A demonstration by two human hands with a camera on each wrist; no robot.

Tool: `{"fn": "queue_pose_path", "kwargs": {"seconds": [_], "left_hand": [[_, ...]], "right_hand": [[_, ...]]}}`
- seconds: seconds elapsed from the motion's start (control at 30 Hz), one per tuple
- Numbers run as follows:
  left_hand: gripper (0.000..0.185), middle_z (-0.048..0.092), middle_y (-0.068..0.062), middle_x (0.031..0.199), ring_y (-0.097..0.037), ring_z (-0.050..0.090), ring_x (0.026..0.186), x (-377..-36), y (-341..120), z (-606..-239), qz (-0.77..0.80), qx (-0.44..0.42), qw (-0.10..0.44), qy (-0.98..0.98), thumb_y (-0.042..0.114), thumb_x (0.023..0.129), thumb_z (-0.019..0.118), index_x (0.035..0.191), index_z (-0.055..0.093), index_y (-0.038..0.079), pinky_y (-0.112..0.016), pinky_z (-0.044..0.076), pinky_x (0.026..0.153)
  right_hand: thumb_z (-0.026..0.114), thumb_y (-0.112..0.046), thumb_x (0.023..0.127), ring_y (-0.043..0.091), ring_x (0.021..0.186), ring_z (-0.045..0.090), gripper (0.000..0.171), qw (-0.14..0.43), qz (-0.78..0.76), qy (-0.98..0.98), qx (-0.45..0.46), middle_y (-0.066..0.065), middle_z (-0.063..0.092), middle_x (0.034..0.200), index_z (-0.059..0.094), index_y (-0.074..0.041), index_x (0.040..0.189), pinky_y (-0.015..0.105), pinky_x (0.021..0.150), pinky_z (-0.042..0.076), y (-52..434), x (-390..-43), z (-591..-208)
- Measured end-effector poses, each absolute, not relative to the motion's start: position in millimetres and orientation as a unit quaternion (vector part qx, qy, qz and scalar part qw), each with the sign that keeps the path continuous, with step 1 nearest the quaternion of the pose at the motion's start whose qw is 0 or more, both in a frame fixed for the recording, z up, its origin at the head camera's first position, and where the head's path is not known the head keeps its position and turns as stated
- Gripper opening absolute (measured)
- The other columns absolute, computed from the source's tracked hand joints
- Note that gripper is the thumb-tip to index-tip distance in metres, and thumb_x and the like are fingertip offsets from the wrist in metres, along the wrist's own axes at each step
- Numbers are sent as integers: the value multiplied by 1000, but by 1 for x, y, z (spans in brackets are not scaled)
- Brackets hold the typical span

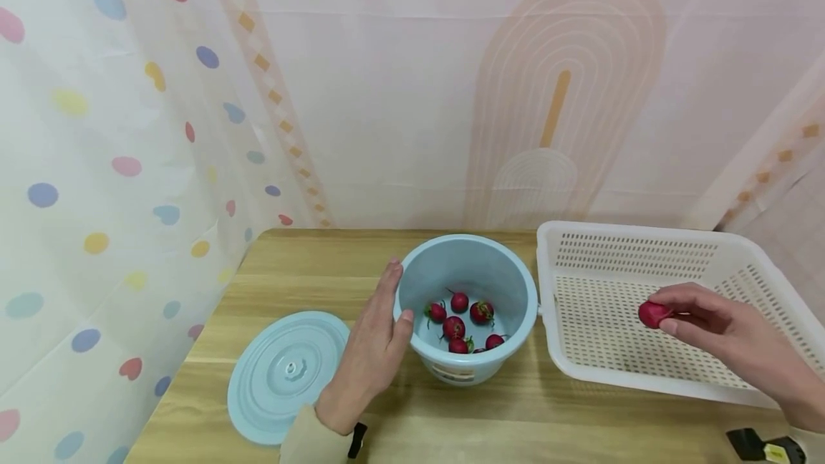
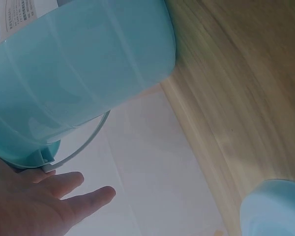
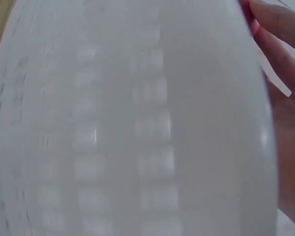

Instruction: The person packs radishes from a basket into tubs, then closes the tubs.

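A light blue bucket (image 1: 419,256) stands upright on the table, with several red radishes (image 1: 454,327) on its bottom. My left hand (image 1: 370,353) lies against the left side of its rim, fingers fairly straight and thumb near the edge. In the left wrist view, the fingers (image 2: 91,201) spread beside the bucket's wall (image 2: 88,64) and thin handle. Between thumb and fingers, my right hand (image 1: 731,331) pinches one red radish (image 1: 652,314) above the white basket (image 1: 644,380). The basket's wall (image 3: 211,123) hides much of that hand in the right wrist view.
A round light blue lid (image 1: 258,385) lies on the wooden table (image 1: 322,256), left of the left hand. The perforated basket sits just right of the bucket. Patterned curtains (image 1: 387,92) hang behind the table and along its left side.
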State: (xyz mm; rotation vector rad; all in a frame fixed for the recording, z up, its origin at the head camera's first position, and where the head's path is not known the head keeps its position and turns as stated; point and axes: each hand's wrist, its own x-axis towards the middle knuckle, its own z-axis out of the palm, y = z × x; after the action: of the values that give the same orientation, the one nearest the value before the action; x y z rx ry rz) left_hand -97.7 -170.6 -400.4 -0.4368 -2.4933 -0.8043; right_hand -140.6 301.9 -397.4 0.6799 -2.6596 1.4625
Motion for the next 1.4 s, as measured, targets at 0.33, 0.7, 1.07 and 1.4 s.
{"fn": "queue_pose_path", "kwargs": {"seconds": [0.33,0.7,1.07,1.4], "left_hand": [[63,32,-13,167,-34,40,148,-96,-172,-401,-292,-159,242,-912,36,109,44,162,31,5,-59,41,112],[63,31,-11,168,-34,40,148,-95,-170,-402,-295,-159,238,-912,35,109,44,162,31,4,-60,40,113],[63,31,-12,168,-33,40,148,-95,-169,-402,-299,-161,241,-909,34,109,45,162,30,5,-59,40,112],[64,28,-7,170,-32,39,149,-97,-169,-399,-302,-153,230,-912,40,110,41,163,28,7,-59,40,113]], "right_hand": [[66,6,97,11,96,71,31,48,538,-814,212,-3,65,124,66,2,127,23,78,61,267,-131,-386],[66,10,95,10,99,71,32,71,610,-761,209,2,66,126,69,-2,126,19,81,58,240,-123,-379],[65,16,92,11,103,70,35,91,663,-699,251,9,66,123,64,9,127,20,83,58,207,-121,-369],[66,20,89,13,104,70,38,110,663,-682,289,10,65,124,69,5,124,22,86,58,182,-126,-368]]}}
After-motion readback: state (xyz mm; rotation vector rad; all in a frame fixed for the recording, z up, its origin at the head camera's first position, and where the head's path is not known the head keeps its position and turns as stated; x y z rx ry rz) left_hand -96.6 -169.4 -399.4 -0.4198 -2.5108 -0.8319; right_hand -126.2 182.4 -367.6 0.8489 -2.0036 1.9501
